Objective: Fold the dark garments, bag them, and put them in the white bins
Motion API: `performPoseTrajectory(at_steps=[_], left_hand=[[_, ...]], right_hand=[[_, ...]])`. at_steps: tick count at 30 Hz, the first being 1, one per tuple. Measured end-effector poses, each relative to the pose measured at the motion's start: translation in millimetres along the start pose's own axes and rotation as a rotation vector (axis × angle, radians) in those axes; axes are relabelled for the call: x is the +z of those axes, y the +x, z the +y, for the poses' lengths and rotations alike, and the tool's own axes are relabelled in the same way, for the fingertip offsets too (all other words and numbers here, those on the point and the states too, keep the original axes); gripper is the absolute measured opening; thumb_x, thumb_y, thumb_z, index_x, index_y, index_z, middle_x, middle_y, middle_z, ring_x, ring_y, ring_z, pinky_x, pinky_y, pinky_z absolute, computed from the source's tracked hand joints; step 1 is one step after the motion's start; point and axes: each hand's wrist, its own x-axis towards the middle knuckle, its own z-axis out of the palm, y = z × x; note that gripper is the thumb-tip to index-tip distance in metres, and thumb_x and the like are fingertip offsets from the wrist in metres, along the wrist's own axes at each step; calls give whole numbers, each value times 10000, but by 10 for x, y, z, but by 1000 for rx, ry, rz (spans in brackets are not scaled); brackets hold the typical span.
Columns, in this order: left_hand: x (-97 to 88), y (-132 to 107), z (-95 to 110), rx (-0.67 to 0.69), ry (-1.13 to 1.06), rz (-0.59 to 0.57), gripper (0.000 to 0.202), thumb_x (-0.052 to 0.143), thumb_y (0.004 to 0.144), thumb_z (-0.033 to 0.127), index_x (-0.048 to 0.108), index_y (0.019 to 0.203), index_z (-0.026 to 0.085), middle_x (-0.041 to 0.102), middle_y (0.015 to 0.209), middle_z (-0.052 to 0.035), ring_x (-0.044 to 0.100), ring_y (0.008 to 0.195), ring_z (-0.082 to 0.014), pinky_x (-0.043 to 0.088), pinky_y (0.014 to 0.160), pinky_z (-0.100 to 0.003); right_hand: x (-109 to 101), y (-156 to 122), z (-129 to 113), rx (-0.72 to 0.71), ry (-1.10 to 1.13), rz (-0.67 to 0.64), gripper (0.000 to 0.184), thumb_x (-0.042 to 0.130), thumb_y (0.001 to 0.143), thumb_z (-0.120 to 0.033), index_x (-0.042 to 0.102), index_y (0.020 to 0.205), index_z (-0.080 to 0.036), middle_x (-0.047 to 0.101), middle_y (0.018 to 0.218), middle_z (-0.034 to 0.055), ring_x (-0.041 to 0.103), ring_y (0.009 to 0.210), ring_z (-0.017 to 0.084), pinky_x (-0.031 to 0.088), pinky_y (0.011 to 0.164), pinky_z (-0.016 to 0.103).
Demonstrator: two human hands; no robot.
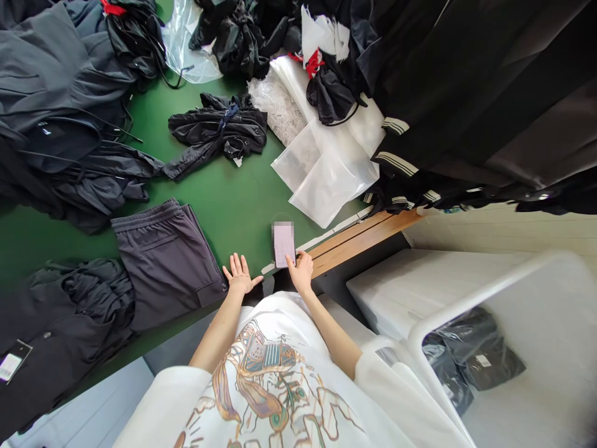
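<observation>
Head view: left hand (239, 278) spread, palm down at the near edge of the green tabletop (247, 199), just beside pants (165, 264). Phone (283, 245) at the same edge, between left hand and plastic bags (333, 171). Right hand (302, 272) at its lower right corner, thumb over the screen; can't tell if pinching or only touching. 1 tied black bundle (226, 127) farther back.
</observation>
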Motion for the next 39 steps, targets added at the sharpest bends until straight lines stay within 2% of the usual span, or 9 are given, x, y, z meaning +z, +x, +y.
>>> performPoseTrajectory(at_steps=[4, 6, 9, 12, 19, 27, 35, 37, 39], left_hand=[[29, 15, -8, -3, 3, 11, 1079, 364, 746, 738, -102, 1438, 54, -228, 1485, -179, -278, 1338, -332, -98, 1050, -620], [45, 23, -14, -1, -6, 8, 1083, 370, 743, 739, -108, 1436, 58, -235, 1485, -173, -284, 1337, -326, -103, 1051, -616], [64, 35, -22, 5, -15, 10, 1083, 375, 743, 736, -113, 1434, 61, -239, 1485, -166, -297, 1332, -318, -108, 1051, -613], [57, 35, -22, 8, -15, 12, 1071, 376, 751, 728, -107, 1437, 63, -230, 1487, -168, -293, 1334, -319, -105, 1050, -617], [-23, -12, -7, 5, -24, -24, 1062, 388, 764, 712, -115, 1434, 60, -253, 1473, -171, -302, 1328, -318, -111, 1050, -610], [-29, -16, -8, 1, -12, -38, 1068, 377, 759, 723, -127, 1429, 62, -269, 1466, -170, -302, 1330, -315, -99, 1054, -611], [3, 7, -23, -5, -23, -36, 1085, 369, 743, 745, -141, 1426, 72, -270, 1475, -152, -313, 1329, -303, -112, 1058, -599], [20, 14, -29, 0, -18, -24, 1088, 363, 742, 748, -137, 1426, 66, -258, 1479, -159, -302, 1332, -315, -102, 1056, -609], [38, 14, -38, 17, -21, 8, 1080, 356, 746, 745, -128, 1429, 64, -240, 1485, -166, -284, 1340, -323, -92, 1056, -614]], right_hand=[[57, 66, -105, 2, -60, 27, 566, 380, 843, -598, 469, 1221, -186, 432, 1301, 177, 365, 1226, 339, 278, 1001, 549], [94, 119, -100, -66, -110, 6, 587, 378, 855, -579, 434, 1283, -182, 335, 1421, 169, 262, 1323, 337, 197, 1056, 566], [131, 200, -41, -215, -128, -60, 619, 366, 877, -528, 364, 1354, -133, 235, 1496, 166, 155, 1392, 297, 146, 1113, 522], [145, 259, 46, -277, -109, -104, 578, 302, 909, -445, 311, 1394, -131, 199, 1518, 145, 109, 1414, 267, 148, 1128, 508], [106, 303, 248, -371, -134, -180, 585, 340, 880, -325, 233, 1436, -176, 167, 1537, 105, 72, 1426, 234, 129, 1143, 505], [107, 273, 260, -418, -183, -167, 752, 461, 841, -481, 154, 1458, -183, 145, 1540, 119, 59, 1426, 260, 131, 1140, 510], [-7, 336, 381, -474, -155, -264, 581, 305, 913, -366, 168, 1462, -233, 175, 1540, 71, 83, 1427, 227, 147, 1140, 517], [-15, 298, 331, -464, -159, -240, 595, 308, 916, -393, 154, 1464, -220, 190, 1535, 87, 104, 1423, 232, 159, 1138, 514], [23, 213, 232, -428, -180, -196, 702, 373, 889, -471, 104, 1470, -183, 190, 1529, 125, 119, 1418, 257, 167, 1132, 520]])
